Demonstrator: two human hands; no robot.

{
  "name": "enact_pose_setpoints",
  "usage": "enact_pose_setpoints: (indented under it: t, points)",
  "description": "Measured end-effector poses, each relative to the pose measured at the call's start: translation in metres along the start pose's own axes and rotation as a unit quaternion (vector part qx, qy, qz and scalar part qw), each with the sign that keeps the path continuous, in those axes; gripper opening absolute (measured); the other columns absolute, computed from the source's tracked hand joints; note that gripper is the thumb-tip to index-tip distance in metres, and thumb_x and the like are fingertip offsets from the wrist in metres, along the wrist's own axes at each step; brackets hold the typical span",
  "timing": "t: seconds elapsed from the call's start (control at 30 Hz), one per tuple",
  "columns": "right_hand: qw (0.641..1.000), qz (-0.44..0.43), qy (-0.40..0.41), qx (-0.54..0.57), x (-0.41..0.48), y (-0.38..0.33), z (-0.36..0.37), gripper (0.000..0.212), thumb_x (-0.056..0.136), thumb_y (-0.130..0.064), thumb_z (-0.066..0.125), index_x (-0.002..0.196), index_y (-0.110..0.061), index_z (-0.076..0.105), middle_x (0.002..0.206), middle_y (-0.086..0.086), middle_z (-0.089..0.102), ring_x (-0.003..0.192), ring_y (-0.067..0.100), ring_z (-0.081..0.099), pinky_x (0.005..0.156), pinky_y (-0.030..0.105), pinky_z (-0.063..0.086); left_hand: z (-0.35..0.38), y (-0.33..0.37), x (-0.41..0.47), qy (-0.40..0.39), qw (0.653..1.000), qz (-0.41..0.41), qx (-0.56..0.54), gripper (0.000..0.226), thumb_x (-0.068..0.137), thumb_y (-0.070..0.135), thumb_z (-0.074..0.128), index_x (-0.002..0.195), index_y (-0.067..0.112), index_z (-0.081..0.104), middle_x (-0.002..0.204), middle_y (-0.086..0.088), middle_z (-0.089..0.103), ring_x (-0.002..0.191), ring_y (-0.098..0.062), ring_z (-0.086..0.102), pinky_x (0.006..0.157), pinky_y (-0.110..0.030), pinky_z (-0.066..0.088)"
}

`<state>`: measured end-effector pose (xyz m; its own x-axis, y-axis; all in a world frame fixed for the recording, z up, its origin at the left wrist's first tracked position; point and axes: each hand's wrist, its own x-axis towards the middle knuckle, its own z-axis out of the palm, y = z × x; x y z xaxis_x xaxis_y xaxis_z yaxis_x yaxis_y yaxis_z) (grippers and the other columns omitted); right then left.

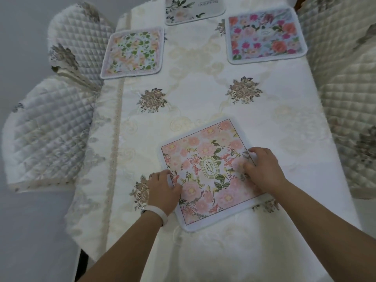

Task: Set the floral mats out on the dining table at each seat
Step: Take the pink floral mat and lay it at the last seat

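A pink floral mat (209, 171) with a "GARDEN" oval in its middle lies flat near the front of the table, turned at a slight angle. My left hand (162, 190) rests on its left edge, fingers on the mat. My right hand (262, 169) presses down on its right edge. Further back lie three more mats: a green-and-peach mat (132, 52) on the left, a bright pink-and-orange mat (265, 35) on the right, and a pale mat (193, 9) at the far end, partly cut off by the frame.
The dining table wears a cream embroidered cloth (203, 102) with raised flower motifs. Quilted chair covers stand along the left (48, 127) and the right (345, 88). A grey floor (30, 241) shows at the lower left.
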<state>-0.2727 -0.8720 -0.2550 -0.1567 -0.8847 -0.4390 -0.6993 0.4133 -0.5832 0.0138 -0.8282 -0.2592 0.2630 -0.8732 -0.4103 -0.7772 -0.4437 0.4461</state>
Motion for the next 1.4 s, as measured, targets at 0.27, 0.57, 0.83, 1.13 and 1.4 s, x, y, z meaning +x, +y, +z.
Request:
enact_pose_setpoints:
  t: [0.27,0.57,0.83,1.13,1.4]
  points:
    - [0.988,0.091,-0.01,0.127,0.003,0.002,-0.009,0.055,0.091,-0.022,0.059,0.141,-0.016,0.036,0.091,-0.002,0.063,0.071,0.021,0.064,0.063,0.034,0.05,0.004,0.012,0.006,0.012,0.962,-0.122,-0.244,0.07,0.078,0.017,0.075,0.137,0.01,0.038,0.099,-0.007,0.059,0.085,-0.021,0.062,0.069,-0.035,0.052]
    - [0.983,0.1,-0.022,0.153,-0.014,0.014,-0.006,0.037,0.089,-0.006,0.054,0.125,-0.013,0.049,0.089,0.002,0.061,0.069,0.026,0.059,0.06,0.036,0.049,0.017,0.022,-0.036,0.008,0.957,-0.104,-0.271,0.018,0.08,-0.002,0.06,0.087,0.009,0.047,0.075,-0.009,0.052,0.06,-0.02,0.047,0.053,-0.031,0.043]
    - [0.986,0.109,-0.001,0.129,-0.059,0.026,0.0,0.043,0.088,-0.005,0.05,0.131,-0.014,0.046,0.093,0.003,0.064,0.071,0.023,0.064,0.06,0.035,0.052,0.018,-0.004,-0.068,-0.016,0.95,-0.084,-0.3,0.019,0.079,-0.004,0.065,0.091,0.009,0.057,0.082,-0.018,0.063,0.067,-0.026,0.059,0.064,-0.045,0.055]
    - [0.979,0.103,0.074,0.162,-0.135,0.012,-0.015,0.033,0.088,-0.004,0.05,0.117,-0.018,0.051,0.09,0.002,0.064,0.072,0.025,0.063,0.06,0.036,0.052,-0.014,-0.007,-0.093,-0.047,0.938,-0.013,-0.343,0.026,0.083,-0.003,0.065,0.102,0.013,0.058,0.087,-0.014,0.064,0.069,-0.024,0.06,0.061,-0.038,0.054]
    - [0.966,0.091,0.157,0.183,-0.2,-0.004,-0.036,0.023,0.089,-0.007,0.052,0.108,-0.019,0.051,0.086,-0.001,0.062,0.07,0.021,0.06,0.056,0.031,0.047,-0.033,-0.004,-0.106,-0.067,0.919,0.066,-0.382,0.03,0.083,0.0,0.068,0.105,0.017,0.058,0.089,-0.009,0.066,0.075,-0.025,0.063,0.066,-0.037,0.055]
